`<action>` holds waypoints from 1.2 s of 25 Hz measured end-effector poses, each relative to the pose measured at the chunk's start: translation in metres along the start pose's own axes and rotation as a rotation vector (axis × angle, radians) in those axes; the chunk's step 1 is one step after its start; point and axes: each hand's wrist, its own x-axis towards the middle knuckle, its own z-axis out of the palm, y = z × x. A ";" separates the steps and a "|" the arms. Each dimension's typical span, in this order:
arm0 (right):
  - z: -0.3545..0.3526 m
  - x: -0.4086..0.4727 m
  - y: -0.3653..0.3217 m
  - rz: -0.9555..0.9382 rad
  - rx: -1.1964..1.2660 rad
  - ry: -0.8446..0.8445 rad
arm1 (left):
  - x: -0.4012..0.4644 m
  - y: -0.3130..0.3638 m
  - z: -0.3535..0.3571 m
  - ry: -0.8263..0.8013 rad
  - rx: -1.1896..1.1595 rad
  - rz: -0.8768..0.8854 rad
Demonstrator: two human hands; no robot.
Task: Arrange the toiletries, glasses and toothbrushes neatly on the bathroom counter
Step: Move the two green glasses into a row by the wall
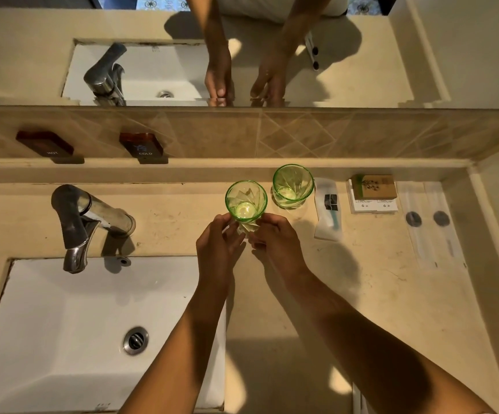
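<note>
A green cut glass stands upright on the beige counter, just right of the sink. My left hand and my right hand both grip its base from either side. A second green glass stands upright behind and to the right, near the back ledge. Right of it lies a wrapped toothbrush, then a small brown soap box on flat white packets. Two long clear sachets lie at the far right.
A white basin with a chrome tap fills the left. Brown HOT and COLD plaques sit on the tiled back ledge. A mirror above reflects my hands. A wall closes the counter at the right.
</note>
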 end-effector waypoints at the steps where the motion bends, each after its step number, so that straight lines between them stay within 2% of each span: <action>1: 0.002 0.002 -0.002 -0.013 -0.009 -0.008 | 0.003 0.002 0.003 -0.004 -0.005 0.002; 15: 0.008 0.021 -0.012 -0.071 0.023 0.023 | 0.027 0.016 0.017 -0.057 0.044 0.035; 23: 0.008 0.024 -0.013 -0.055 0.027 0.040 | 0.035 0.014 0.017 -0.036 0.094 0.039; 30: -0.023 -0.013 0.004 0.024 0.015 0.048 | 0.002 -0.011 0.005 -0.020 0.162 -0.096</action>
